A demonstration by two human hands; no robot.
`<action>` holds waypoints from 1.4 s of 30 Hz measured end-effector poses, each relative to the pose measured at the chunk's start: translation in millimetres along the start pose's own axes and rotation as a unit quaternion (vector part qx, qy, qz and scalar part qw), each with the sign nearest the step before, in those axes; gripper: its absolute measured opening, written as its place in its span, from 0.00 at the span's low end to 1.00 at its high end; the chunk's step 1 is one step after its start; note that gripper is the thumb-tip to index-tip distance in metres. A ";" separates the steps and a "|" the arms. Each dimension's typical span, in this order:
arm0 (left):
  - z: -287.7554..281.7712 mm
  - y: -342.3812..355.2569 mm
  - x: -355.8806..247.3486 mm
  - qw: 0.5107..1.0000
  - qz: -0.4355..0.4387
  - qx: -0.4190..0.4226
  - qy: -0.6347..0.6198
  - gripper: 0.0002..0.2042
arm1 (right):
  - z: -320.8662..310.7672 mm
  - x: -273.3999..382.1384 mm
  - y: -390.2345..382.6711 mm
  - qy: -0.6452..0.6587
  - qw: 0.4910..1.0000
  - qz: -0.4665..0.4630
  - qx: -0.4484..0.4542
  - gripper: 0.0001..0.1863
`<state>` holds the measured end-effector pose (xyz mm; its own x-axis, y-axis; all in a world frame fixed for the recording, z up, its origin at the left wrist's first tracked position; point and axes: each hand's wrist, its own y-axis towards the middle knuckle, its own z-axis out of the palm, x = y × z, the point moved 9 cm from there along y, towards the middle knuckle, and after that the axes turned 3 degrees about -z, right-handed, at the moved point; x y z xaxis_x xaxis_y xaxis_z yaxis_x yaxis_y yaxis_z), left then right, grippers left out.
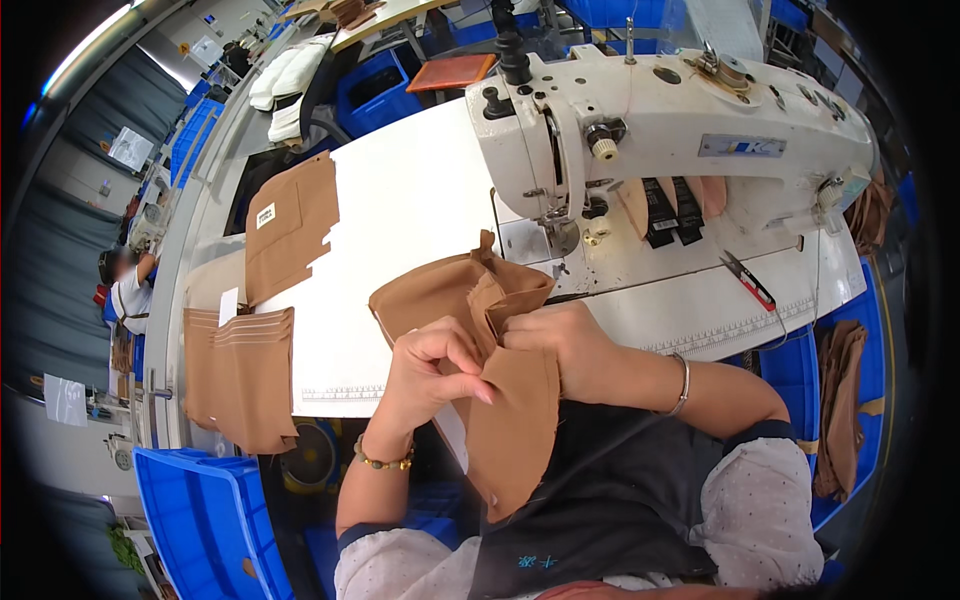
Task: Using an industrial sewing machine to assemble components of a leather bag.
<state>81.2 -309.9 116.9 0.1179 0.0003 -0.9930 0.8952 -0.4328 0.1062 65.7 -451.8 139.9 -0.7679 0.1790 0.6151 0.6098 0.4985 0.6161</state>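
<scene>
Both my hands grip a brown fabric piece [515, 420] at the front edge of the white sewing table [420, 200]. My left hand [437, 362] pinches its left fold between thumb and fingers. My right hand [560, 340] clasps the upper right part, where the cloth bunches up. The lower end of the fabric hangs down over my lap. A white industrial sewing machine [680, 130] stands just behind, its needle area [560, 235] a short way beyond the fabric's top edge.
Stacked brown cut pieces [240, 375] hang over the table's left edge, more [290, 225] lie behind them. Small scissors [748, 282] rest right of the needle. Blue bins stand at lower left [205, 520] and right [800, 380], the right one holding brown cloth [838, 410]. Another person [128, 290] sits far left.
</scene>
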 end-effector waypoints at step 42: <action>-97.8 -103.9 -118.4 0.719 0.215 -0.346 0.563 0.12 | -39.3 -28.8 -43.8 0.089 0.981 0.170 -0.021 0.07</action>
<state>16.2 -176.7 228.4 0.3722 0.8988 -0.2314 0.6262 -0.0592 0.7774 68.9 -512.1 114.5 -0.4742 0.1760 0.8626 0.8351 0.4000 0.3775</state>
